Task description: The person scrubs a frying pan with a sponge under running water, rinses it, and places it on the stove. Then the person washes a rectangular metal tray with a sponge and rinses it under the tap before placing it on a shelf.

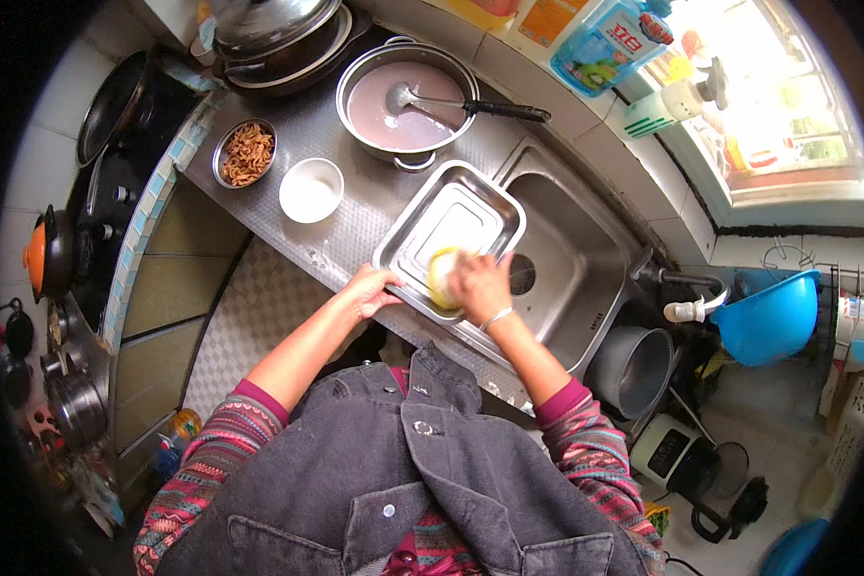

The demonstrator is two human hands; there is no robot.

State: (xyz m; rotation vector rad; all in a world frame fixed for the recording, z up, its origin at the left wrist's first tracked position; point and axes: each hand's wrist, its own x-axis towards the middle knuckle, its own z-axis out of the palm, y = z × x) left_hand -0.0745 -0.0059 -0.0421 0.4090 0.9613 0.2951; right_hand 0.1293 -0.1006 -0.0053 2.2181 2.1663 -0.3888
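A rectangular stainless steel tray [455, 216] lies on the steel counter, its right side reaching the edge of the sink [569, 216]. At the tray's near left corner, my left hand [371, 291] grips the rim. My right hand [481, 286] is inside the tray's near end, somewhat blurred, with its fingers on a round yellow-and-white thing [443, 279], whose kind I cannot tell. Beyond the tray stands a two-handled steel pot [374, 93] of pale purplish liquid, a ladle [504, 109] resting across it. A white bowl [311, 190] is to the left.
A small metal bowl of brown strips [246, 154] sits near the counter's left edge. Behind it is a lidded dark pot [281, 65]. Right of the sink are a faucet [680, 279], a blue plastic basin [770, 320] and a grey metal pot [632, 371]. A black stove [126, 169] is far left.
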